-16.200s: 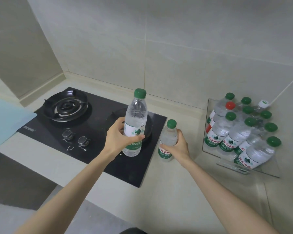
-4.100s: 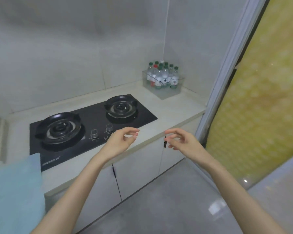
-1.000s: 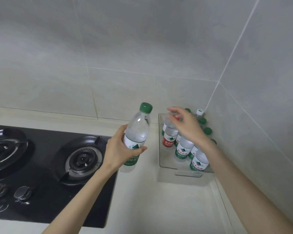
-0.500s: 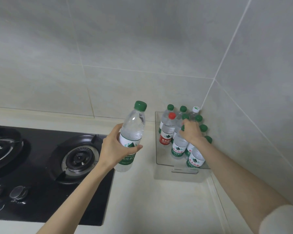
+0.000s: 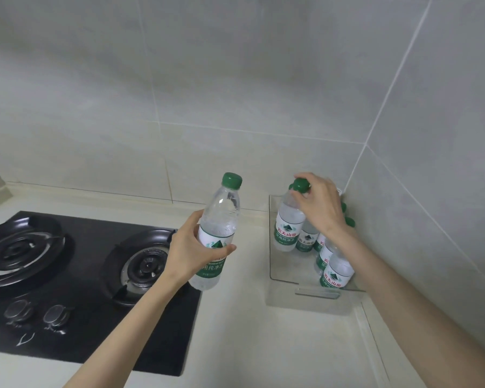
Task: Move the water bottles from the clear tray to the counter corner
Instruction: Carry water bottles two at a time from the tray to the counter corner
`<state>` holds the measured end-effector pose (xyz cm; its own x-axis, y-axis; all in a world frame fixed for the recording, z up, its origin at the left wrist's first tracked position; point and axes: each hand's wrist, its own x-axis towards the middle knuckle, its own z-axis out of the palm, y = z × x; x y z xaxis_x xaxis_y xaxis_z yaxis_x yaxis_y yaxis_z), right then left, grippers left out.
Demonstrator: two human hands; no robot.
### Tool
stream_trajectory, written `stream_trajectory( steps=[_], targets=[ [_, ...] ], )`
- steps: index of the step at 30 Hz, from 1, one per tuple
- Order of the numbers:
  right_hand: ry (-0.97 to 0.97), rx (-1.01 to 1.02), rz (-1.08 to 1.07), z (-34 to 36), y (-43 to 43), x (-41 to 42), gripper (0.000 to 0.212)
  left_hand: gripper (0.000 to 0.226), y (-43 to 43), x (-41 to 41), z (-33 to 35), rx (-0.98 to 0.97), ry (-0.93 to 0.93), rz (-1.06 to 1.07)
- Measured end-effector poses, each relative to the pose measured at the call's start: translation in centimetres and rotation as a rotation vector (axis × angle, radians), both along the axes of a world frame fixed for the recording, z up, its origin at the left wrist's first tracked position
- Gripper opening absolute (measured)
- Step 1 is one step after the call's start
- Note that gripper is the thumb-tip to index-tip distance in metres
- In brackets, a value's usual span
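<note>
- Head view: grips a green-capped water bottle round its label with the left hand, fingers and thumb curled about it. Holds it in the air, slightly tilted, above the gap between the gas hob and the clear tray.
- Pinches the green cap and neck of a second bottle from above with the right hand, fingertips closed on it. Upright in the tray's rear left part; cannot tell whether its base rests on the tray floor.
- Tray set into the counter corner, close against the back wall and the side wall: shut in behind and to the right, open upward and toward the front left.
- Bare strip of pale counter between the hob's right edge and the tray, and more bare counter before the tray's front wall.
- Other bottles upright and close together along the tray's right side, just beside the pinched one, partly hidden by the right forearm; number not to be told.
- Right burner of the hob just left of the held bottle; two knobs near the hob's front edge, well apart from both hands.
</note>
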<state>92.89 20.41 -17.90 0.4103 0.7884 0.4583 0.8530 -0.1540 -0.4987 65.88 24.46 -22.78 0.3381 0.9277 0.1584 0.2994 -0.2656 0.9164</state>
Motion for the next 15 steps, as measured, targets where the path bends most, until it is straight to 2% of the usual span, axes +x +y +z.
stream_trajectory(
  steps=[8,11,15],
  targets=[
    [0.037,0.27,0.319,5.7,-0.9,-8.2,0.029,0.064,-2.0,-3.8,2.6,0.045,-0.074,0.159],
    [0.096,0.268,0.427,6.2,-0.7,-11.0,0.027,0.062,-3.6,-6.4,3.3,0.043,-0.096,0.246],
    [0.173,0.214,0.612,5.8,-0.9,-15.0,0.028,0.072,-6.3,-10.8,3.1,0.02,-0.109,0.365]
  ],
)
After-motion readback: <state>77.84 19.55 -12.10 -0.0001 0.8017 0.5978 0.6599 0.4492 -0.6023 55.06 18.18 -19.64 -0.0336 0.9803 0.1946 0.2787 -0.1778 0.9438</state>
